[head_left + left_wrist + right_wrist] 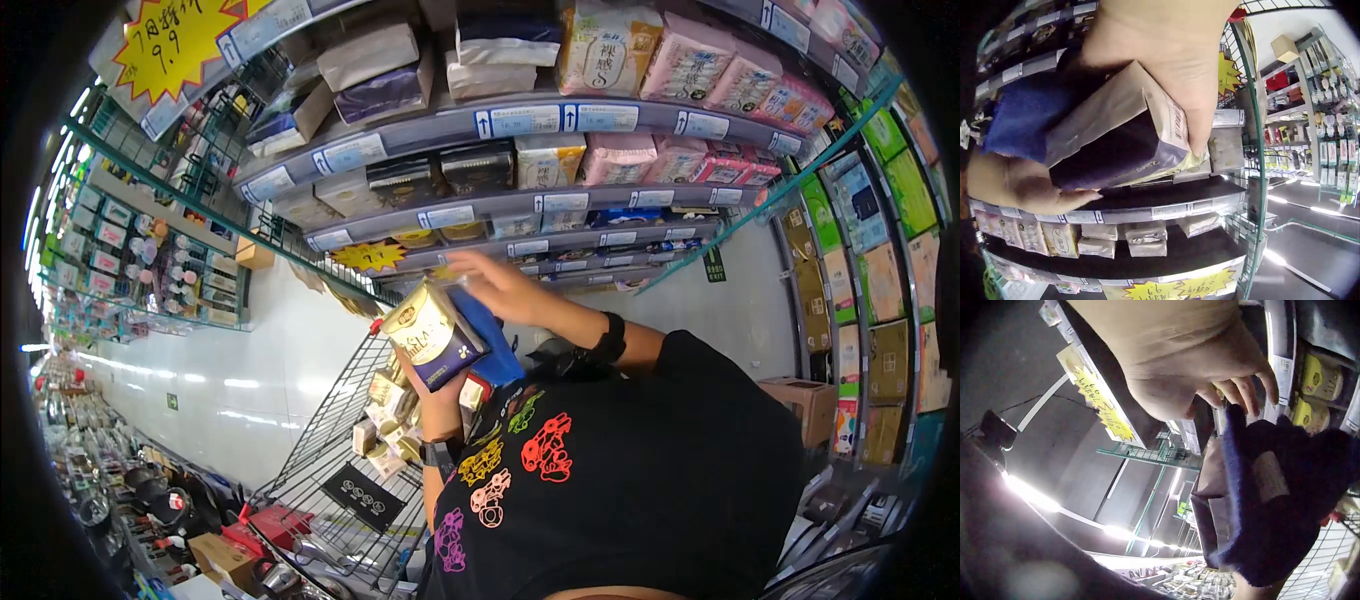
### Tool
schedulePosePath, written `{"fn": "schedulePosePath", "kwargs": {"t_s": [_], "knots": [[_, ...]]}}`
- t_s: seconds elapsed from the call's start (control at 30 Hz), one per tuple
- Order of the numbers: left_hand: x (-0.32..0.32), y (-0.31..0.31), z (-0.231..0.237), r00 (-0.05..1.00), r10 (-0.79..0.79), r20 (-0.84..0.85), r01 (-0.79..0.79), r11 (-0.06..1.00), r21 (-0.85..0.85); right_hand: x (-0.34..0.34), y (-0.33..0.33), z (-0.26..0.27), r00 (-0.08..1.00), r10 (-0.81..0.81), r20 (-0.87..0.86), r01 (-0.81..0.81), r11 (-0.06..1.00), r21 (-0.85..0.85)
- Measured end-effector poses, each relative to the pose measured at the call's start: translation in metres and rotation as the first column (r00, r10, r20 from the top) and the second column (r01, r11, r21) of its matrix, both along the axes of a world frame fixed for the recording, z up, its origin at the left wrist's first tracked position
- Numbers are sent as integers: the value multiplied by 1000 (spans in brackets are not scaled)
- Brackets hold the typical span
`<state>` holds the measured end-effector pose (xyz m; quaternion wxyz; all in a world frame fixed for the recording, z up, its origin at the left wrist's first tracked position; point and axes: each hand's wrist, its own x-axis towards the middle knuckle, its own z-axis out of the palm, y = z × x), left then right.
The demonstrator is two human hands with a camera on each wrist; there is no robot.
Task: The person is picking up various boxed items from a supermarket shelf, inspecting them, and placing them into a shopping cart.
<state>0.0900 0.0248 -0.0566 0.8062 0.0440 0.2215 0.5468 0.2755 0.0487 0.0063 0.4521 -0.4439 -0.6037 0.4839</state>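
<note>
A gold-and-navy soft pack [433, 338] lies tilted in my left hand [440, 395], whose fingers and thumb hold it from below. The left wrist view shows the left hand [1160, 56] around one end of the pack [1110, 137], its navy underside turned to the camera. Against the pack's side is a blue cloth [492, 335], which largely hides the pack in the right wrist view, where the cloth [1272, 512] looks fuzzy and bears a pale label. My right hand [510, 292] is over the cloth, fingers extended and holding nothing; whether its fingertips touch the cloth [1022, 115] is unclear.
A wire cart [330, 450] with several small packs in it stands below the left hand. Ahead are shelves [430, 130] of tissue packs with price labels. Another stocked shelf [865, 270] is at the right, and a rack [150, 255] of small goods at the left.
</note>
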Motion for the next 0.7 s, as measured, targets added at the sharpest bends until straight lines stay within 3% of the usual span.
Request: {"fn": "schedulePosePath", "kwargs": {"t_s": [0.03, 0.07, 0.13, 0.2, 0.27, 0.3, 0.33, 0.4, 0.5, 0.53, 0.6, 0.63, 0.7], "knots": [[0, 5, 10, 994, 3, 109, 5, 997, -72, -3, -3, 6, 995, 0, 103, -8, 997, 78], [-1, 10, 3, 991, -6, 133, 3, 1000, 26, -6, -2, 6, 989, 63, 136, -77, 992, 102], [1, 13, 4, 999, 30, -36, -26, 995, 100, -9, -8, 18, 952, 137, 274, -197, 959, 203], [6, 14, 15, 986, 112, -124, -108, 993, 43, -15, -10, 25, 949, 158, 271, -217, 954, 206], [4, 32, 3, 995, 94, 27, -96, 989, 112, -15, -7, 32, 947, 189, 261, -255, 935, 247], [1, 36, 8, 992, -4, 129, -27, 970, 241, -14, -7, 39, 948, 188, 259, -253, 936, 247], [2, 37, 13, 997, 75, -5, -74, 987, 143, -14, -9, 46, 949, 188, 255, -251, 937, 243], [4, 43, 33, 987, -16, 159, -35, 950, 311, -12, -6, 54, 966, 176, 189, -227, 928, 295], [2, 51, 59, 959, 219, -178, -116, 883, 455, -10, -1, 59, 976, 205, 71, -216, 950, 225], [-2, 60, 65, 889, 275, -365, -99, 895, 434, -10, 1, 65, 981, 187, 50, -193, 959, 208], [-15, 72, 72, 732, 401, -551, -5, 812, 584, -8, 6, 78, 988, 151, 15, -151, 974, 166], [-13, 74, 82, 689, 472, -549, -18, 769, 639, -8, 15, 79, 993, -20, 117, -32, 906, 422], [-9, 69, 114, 590, 600, -541, -22, 681, 732, -3, 34, 83, 952, 176, -252, -126, 971, 202]]}}
